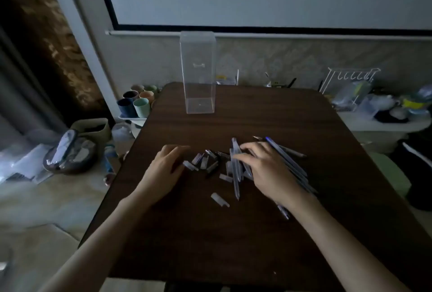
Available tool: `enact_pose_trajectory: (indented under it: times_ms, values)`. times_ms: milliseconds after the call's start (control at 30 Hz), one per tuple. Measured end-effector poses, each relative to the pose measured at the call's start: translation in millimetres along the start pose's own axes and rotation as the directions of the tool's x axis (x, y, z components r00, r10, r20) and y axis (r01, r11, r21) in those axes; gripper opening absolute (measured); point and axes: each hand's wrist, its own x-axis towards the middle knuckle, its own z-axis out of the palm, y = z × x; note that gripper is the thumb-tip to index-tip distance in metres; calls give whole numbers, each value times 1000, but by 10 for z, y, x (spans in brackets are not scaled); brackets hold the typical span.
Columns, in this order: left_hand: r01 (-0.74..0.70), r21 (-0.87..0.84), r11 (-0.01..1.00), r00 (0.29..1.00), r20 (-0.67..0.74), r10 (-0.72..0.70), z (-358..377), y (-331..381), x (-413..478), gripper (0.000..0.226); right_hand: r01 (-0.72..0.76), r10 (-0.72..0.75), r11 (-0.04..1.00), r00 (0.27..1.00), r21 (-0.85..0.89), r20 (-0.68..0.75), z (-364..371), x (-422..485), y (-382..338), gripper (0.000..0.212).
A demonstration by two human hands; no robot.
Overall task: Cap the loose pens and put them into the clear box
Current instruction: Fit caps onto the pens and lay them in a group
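On the dark brown wooden counter (233, 233) the tall clear plastic box (199, 72) stands upright at the far end, well apart from the heap of slim translucent plastic pens (236, 170) nearer me. My right hand (264, 168) rests on that heap with fingers (243, 157) spread, while my left hand (163, 165) lies relaxed, holding nothing, beside the small translucent caps (219, 199). I judge pens and caps light, stiff and slick, so they are best pinched mid-barrel.

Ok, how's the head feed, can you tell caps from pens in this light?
Head view: dim, underexposed; the table nearly black; pens and caps are pale, soft-edged but separable; the clear box shows only by edge glints; straight lines bow near the borders.
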Motion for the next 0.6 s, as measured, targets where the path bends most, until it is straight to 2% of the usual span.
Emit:
enact_pose_trajectory:
  times_ms: [67, 133, 300, 400, 500, 600]
  values:
    - [25, 25, 999, 999, 23, -26, -22, 35, 40, 35, 50, -42, 997, 988, -52, 147, 8, 106, 5, 53]
    - [58, 56, 997, 996, 67, -62, -40, 86, 68, 30, 90, -77, 994, 980, -63, 184, 19, 180, 12, 46]
    - [6, 60, 998, 998, 65, -10, -19, 51, 29, 20, 180, -168, 975, 981, -131, 98, 45, 197, 94, 31]
    - [-17, 13, 1000, 999, 43, 17, -20, 4, -12, 13, 226, -219, 962, 974, -154, 64, 46, 212, 133, 30]
    - [-26, -120, 992, 999, -28, 22, -49, 38, -65, 10, 240, -254, 955, 965, -176, -61, 154, 168, 177, 38]
    - [18, -333, 943, 989, -131, -65, -59, 180, -106, 10, 237, -254, 965, 951, -110, -176, 245, 100, 141, 34]
